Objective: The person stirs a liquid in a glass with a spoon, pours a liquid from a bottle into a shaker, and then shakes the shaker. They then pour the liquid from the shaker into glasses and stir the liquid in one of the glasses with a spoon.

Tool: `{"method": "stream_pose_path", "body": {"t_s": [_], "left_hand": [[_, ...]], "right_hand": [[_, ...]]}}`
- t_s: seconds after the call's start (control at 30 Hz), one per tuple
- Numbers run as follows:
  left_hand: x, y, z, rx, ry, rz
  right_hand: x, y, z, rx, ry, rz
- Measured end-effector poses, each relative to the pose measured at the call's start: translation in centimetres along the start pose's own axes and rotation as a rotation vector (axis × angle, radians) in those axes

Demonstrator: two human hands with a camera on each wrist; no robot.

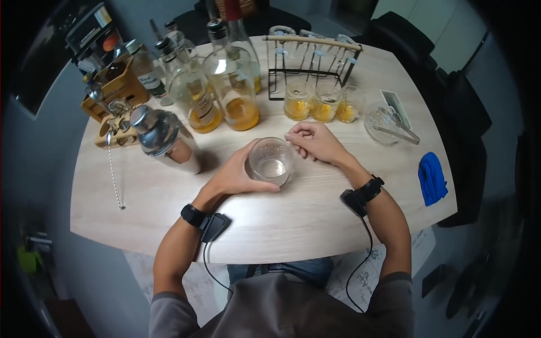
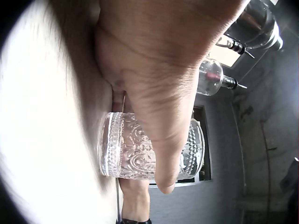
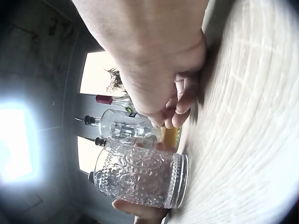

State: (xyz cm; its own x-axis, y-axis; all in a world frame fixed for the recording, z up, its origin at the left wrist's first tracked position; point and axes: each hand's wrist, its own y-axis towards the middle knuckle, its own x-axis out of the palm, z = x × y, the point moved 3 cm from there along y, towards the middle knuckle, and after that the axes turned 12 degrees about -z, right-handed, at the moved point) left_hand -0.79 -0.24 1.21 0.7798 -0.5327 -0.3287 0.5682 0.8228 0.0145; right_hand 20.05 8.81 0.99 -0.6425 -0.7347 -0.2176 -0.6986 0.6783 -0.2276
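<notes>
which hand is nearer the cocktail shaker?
Left. The left hand grips the patterned glass just right of the cocktail shaker; the right hand rests curled on the table beyond the glass.

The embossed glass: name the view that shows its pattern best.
Right wrist: the embossed glass shows nearly whole, unobstructed. In the left wrist view the left hand crosses it; the head view shows only its rim and inside.
</notes>
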Motion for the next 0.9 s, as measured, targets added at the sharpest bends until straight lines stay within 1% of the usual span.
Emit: {"method": "stream_pose_path", "body": {"t_s": [0.03, 0.17, 0.33, 0.4, 0.57, 0.73, 0.77, 0.8, 0.87, 0.9], "left_hand": [[-0.1, 0.0, 0.1, 0.009, 0.011, 0.018], [-0.2, -0.1, -0.3, 0.009, 0.041, -0.017], [0.0, -0.2, -0.7, 0.050, 0.009, -0.051], [0.0, -0.2, -1.0, 0.019, -0.002, -0.017], [0.3, 0.2, -0.6, 0.025, 0.004, 0.009], [0.3, -0.1, -0.2, -0.001, 0.004, 0.097], [0.2, -0.1, -0.2, 0.010, 0.050, 0.126], [0.2, 0.0, -0.2, 0.023, 0.095, 0.154], [0.2, 0.3, -0.4, 0.030, 0.085, 0.192], [0.3, 0.5, -0.6, 0.049, 0.023, 0.220]], "right_hand": [[0.0, 0.1, 0.2, -0.008, 0.001, -0.012], [-0.2, 0.2, 0.5, -0.012, 0.007, -0.016], [-0.2, 0.3, 0.9, -0.044, -0.020, -0.022], [-0.2, 0.4, 1.0, -0.044, -0.017, -0.015], [-0.1, 0.2, 0.6, -0.026, -0.007, -0.014], [0.1, 0.2, 0.7, -0.043, -0.009, -0.008], [0.0, 0.2, 0.7, -0.047, 0.011, 0.010], [0.2, 0.2, 0.7, -0.055, 0.009, -0.009], [0.0, 0.1, 0.6, -0.047, 0.008, 0.028], [-0.2, 0.2, 1.0, -0.050, 0.015, 0.000]]}}
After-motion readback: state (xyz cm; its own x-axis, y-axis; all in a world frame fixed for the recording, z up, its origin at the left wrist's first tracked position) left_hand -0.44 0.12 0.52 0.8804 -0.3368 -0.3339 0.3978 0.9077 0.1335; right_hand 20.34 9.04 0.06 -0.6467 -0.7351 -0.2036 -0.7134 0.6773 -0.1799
